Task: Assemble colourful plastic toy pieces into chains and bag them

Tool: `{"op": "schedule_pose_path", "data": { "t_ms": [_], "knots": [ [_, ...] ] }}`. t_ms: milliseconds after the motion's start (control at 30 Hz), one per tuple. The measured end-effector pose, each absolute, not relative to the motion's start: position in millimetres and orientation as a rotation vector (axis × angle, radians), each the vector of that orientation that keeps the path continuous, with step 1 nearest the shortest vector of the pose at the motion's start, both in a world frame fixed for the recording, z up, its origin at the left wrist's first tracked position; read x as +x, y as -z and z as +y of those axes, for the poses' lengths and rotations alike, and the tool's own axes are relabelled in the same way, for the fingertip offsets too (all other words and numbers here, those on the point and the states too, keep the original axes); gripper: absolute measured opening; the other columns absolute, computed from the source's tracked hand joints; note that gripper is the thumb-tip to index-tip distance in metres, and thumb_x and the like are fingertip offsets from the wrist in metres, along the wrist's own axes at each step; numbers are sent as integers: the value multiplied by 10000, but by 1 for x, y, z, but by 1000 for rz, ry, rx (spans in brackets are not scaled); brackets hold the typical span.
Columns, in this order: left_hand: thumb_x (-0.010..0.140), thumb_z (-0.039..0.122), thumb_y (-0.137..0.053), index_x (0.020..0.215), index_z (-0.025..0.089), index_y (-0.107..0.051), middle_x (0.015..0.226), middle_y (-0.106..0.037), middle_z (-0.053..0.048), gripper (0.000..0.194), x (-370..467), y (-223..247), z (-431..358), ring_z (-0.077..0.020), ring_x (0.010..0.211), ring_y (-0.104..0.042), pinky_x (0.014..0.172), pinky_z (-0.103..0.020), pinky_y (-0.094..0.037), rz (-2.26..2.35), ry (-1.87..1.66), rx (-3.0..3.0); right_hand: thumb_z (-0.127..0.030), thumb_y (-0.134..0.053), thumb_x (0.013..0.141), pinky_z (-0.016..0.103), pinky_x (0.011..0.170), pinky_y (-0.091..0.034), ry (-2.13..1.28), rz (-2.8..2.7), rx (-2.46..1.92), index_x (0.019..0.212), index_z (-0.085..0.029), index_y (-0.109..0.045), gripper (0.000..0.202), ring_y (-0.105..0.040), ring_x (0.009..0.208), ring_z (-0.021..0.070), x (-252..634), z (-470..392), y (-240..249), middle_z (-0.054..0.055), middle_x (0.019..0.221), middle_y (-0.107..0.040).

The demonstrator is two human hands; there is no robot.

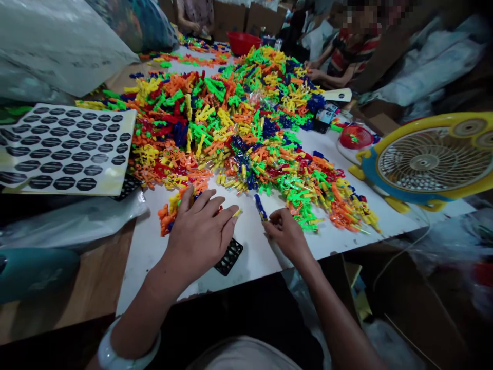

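My left hand [202, 231] is stretched out palm down, its fingers over a small heap of orange plastic pieces [165, 218] at the near edge of the pile. A small yellow tip [238, 211] shows by its thumb; whether the thumb touches it I cannot tell. Partly under this hand lies a black plastic piece with rows of holes [230, 258]. My right hand [287, 234] is closed in a pinch on the near end of a slim dark blue plastic toy [259, 206] with a yellow end. In front of both hands spreads a big pile of colourful plastic toys [215, 123].
A sheet of black octagonal stickers [69, 146] lies left. A yellow and blue fan [427, 159] stands right, beside a small red basket [355, 137]. A red bowl [243, 43] sits at the back. Two other people [346, 59] work across the white table [154, 267].
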State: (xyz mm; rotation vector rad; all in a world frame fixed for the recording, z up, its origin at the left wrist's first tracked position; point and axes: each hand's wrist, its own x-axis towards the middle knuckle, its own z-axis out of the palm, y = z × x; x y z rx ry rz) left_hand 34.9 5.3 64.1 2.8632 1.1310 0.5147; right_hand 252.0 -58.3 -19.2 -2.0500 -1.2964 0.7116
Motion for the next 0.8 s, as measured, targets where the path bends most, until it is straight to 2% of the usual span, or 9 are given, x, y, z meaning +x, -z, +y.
{"op": "schedule_pose_path", "data": {
  "t_ms": [100, 233, 333, 400, 500, 633, 733, 800],
  "knots": [
    [940, 355, -393, 1172, 274, -658, 1192, -666, -48, 362, 36, -64, 6, -305, 1238, -498, 1130, -605, -220, 1148, -485, 2874, -354, -494, 895, 246, 552, -385, -810, -1276, -2127, 929, -212, -479, 148, -608, 596, 156, 259, -67, 11, -4, 708, -644],
    [945, 359, -381, 1175, 271, -656, 1198, -663, -48, 370, 37, -63, 7, -308, 1242, -494, 1128, -604, -223, 1145, -470, 2893, -378, -564, 871, 287, 635, -380, -466, -1484, -2475, 908, -186, -540, 197, -642, 828, 238, 261, -62, -1, 88, 872, -689],
    [947, 356, -376, 1176, 277, -653, 1198, -663, -43, 367, 37, -63, 5, -302, 1251, -488, 1128, -601, -225, 1158, -481, 2891, -283, -591, 847, 300, 668, -407, -372, -1554, -2502, 802, -172, -547, 128, -648, 864, 253, 260, -57, -1, 123, 890, -685],
    [948, 353, -376, 1172, 281, -654, 1192, -665, -42, 364, 37, -64, 4, -298, 1254, -485, 1128, -602, -224, 1169, -489, 2886, -236, -577, 835, 289, 641, -435, -498, -1495, -2360, 761, -183, -537, 99, -663, 772, 223, 256, -58, 2, 94, 798, -684],
    [947, 350, -382, 1164, 279, -657, 1204, -660, -49, 358, 38, -64, 2, -293, 1262, -481, 1130, -601, -222, 1184, -489, 2872, -272, -577, 820, 271, 556, -486, -956, -1221, -1913, 828, -212, -515, 86, -658, 581, 180, 237, -65, 6, 7, 642, -659],
    [948, 346, -377, 1171, 272, -655, 1210, -657, -51, 364, 38, -65, 1, -288, 1268, -477, 1138, -593, -214, 1190, -485, 2865, -323, -665, 741, 314, 611, -561, -1404, -933, -1362, 930, -219, -496, 274, -671, 563, 177, 188, -82, 17, -18, 676, -679],
    [947, 346, -376, 1176, 271, -653, 1215, -656, -50, 367, 37, -65, 1, -293, 1278, -468, 1141, -594, -208, 1186, -484, 2862, -318, -672, 740, 301, 581, -553, -1498, -948, -1270, 958, -226, -481, 304, -649, 544, 166, 161, -94, 28, -40, 650, -654],
    [947, 348, -379, 1174, 271, -654, 1221, -653, -50, 364, 37, -65, 0, -293, 1280, -467, 1141, -595, -209, 1185, -491, 2854, -276, -639, 755, 256, 522, -502, -1362, -1103, -1369, 907, -229, -483, 223, -607, 531, 147, 154, -100, 35, -47, 628, -617]
  ]
}}
